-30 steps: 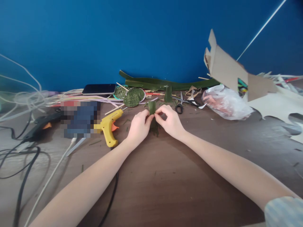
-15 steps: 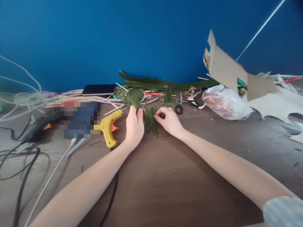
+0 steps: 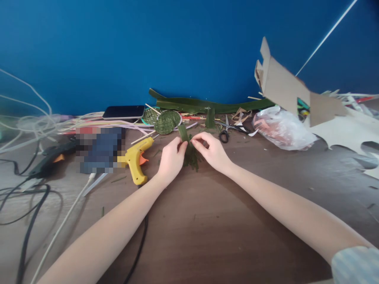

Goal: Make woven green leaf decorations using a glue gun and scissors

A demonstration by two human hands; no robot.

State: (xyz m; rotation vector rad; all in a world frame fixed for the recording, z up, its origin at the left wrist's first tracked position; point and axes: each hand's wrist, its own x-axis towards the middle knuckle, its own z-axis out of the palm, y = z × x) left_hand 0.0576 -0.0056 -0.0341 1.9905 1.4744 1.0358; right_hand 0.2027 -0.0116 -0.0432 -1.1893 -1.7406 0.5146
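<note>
"In the head view, what is being gripped?"

"The left hand [image 3: 172, 159] is pinching one leaf strip [image 3: 183, 133], flat, dark green and tilting, above one heap of green shreds [image 3: 192, 158] toward the bench's [image 3: 189, 236] back edge. The right hand [image 3: 213, 153] is holding thumb and finger together beside it; I can't tell on what."

"Other counts?"

"One yellow glue gun [image 3: 135, 159] is lying leftward; two round woven pieces [image 3: 167, 122] and one pair of scissors [image 3: 227, 126] are lying nearer the back edge."

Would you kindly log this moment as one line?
left hand: holds green leaf strip; right hand: close beside it; green shreds: between hands
</note>
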